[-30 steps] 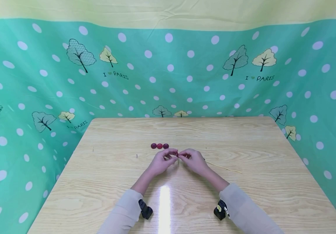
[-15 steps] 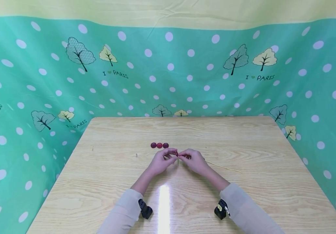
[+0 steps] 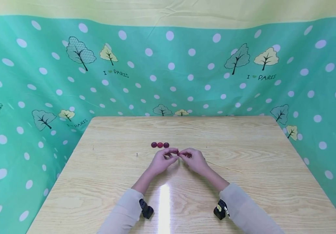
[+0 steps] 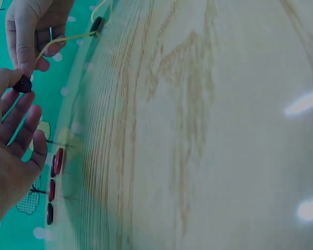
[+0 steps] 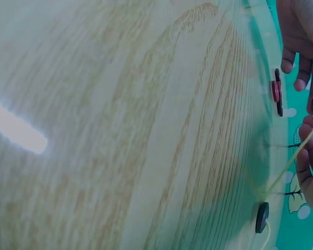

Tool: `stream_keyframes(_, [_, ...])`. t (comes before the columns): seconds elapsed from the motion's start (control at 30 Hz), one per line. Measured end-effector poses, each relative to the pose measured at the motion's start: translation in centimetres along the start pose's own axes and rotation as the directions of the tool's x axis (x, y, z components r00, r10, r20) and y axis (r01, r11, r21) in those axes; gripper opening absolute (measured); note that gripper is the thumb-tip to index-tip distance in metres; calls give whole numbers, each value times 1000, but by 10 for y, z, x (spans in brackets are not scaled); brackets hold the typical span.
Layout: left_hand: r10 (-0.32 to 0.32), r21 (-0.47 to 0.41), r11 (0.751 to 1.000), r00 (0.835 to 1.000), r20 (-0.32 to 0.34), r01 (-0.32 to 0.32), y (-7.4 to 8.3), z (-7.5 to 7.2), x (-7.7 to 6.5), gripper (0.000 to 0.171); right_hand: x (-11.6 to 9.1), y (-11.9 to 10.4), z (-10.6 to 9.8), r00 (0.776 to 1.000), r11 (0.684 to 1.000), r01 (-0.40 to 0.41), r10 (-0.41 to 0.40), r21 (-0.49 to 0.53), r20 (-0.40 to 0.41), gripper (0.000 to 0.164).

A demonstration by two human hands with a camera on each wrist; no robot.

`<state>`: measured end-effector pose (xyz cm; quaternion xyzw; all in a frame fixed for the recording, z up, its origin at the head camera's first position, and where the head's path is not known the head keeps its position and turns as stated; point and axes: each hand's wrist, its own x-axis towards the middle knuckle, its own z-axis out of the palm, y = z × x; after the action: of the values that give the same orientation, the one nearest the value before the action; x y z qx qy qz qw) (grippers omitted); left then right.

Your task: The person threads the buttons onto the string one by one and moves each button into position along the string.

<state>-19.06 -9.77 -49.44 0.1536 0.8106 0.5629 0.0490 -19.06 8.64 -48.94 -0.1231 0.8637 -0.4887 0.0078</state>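
Observation:
My left hand (image 3: 161, 161) pinches a small dark red bead (image 4: 23, 84) between thumb and index finger, its other fingers spread loosely. My right hand (image 3: 195, 161) meets it fingertip to fingertip, pinching the yellow cord (image 5: 292, 160) right at the bead. Whether the cord passes through that bead I cannot tell. From the right hand the cord runs down to a dark flat round bead (image 5: 262, 217) standing on the table, and its tail (image 3: 224, 167) trails off to the right. Just beyond the left hand, a dark, a red and a dark disc-shaped bead (image 3: 160, 145) lie in a row.
The wood-grain table (image 3: 112, 182) reaches back to a green dotted curtain (image 3: 168, 81), which also hangs along both sides. A tiny speck (image 3: 137, 155) lies left of the hands. A bright light reflection falls on the tabletop in front.

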Motion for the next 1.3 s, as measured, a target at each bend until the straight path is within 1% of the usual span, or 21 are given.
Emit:
stream_keyframes(0.2, [-39,3,999,998,-43,40,-2,1,0,32,-1,0,-1,1000,1000,24,-24,13,12,11])
stream_keyframes(0.43, [-66,-19,998,996,-62,65,-4,3,2,31,-2,2,-2,999,999,3,-4,52,33,13])
stream_keyframes(0.5, [-77,-14,997,995,-62,76,0,3,1,31,-1,2,-2,999,998,-4,2,56,38,14])
stream_keyframes(0.63, [-76,-5,997,994,-73,76,1,3,0,30,-2,1,-3,999,998,-13,11,62,40,14])
stream_keyframes(0.7, [-61,0,998,995,-80,61,1,3,0,29,-2,0,-4,999,998,-18,16,67,33,13])
stream_keyframes(0.73, [-56,1,998,995,-85,56,-3,4,1,29,-2,-1,-4,999,997,-18,16,70,29,13])
stream_keyframes(0.83, [-45,9,999,995,-92,46,-2,4,1,29,-2,-2,-4,1000,996,-24,23,84,15,12])
stream_keyframes(0.97, [-45,11,999,994,-98,46,-2,4,1,31,-1,-1,-4,999,994,-37,36,104,11,11])
stream_keyframes(1.07, [-51,11,999,994,-99,53,-3,4,1,31,0,0,-4,998,992,-54,51,113,27,11])
stream_keyframes(1.3, [-49,39,998,993,-112,54,-4,4,3,27,0,2,-6,992,987,-86,72,139,101,14])
